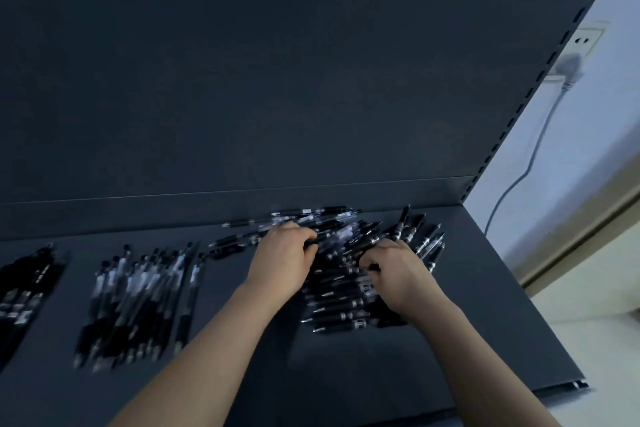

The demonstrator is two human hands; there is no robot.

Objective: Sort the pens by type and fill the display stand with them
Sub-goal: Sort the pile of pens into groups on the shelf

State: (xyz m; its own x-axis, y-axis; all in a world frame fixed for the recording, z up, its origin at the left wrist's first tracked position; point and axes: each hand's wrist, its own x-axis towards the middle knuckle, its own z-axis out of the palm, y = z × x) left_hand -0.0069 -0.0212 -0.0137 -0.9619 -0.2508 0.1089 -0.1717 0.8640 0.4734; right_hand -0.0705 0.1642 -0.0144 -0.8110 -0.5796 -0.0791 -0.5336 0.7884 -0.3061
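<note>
Widest of all, the dark grey metal back panel (277,80) rises behind everything, with a slotted upright (540,94) down its right edge. Below it the flat dark grey metal display shelf (450,350) carries all the pens.

Three lots on it. On the right, the loose heap of black pens (341,317): its near part is stacked crosswise, long axes running left to right with silvery tips to the left, while the far pens fan out at all angles, a few on the right edge slanting up and away. In the middle, well apart from the heap, the row of clear-barrelled pens with black grips (138,298) lies lengthwise, near to far, grips toward the person, tops leaning slightly right. At the far left edge, the bunch of all-black pens (24,288) lies on a similar slant, partly cut off and blurred.

Both hands are in the heap. The left hand (284,256) sits at its far left side, fingers curled down around pens there. The right hand (398,270) is just beside it, on the right side, fingers curled onto pens and covering part of the stack.

Off to the right, a white plug (571,68) sits in a white wall socket (585,42), its grey cable (533,156) trailing down the pale wall.
</note>
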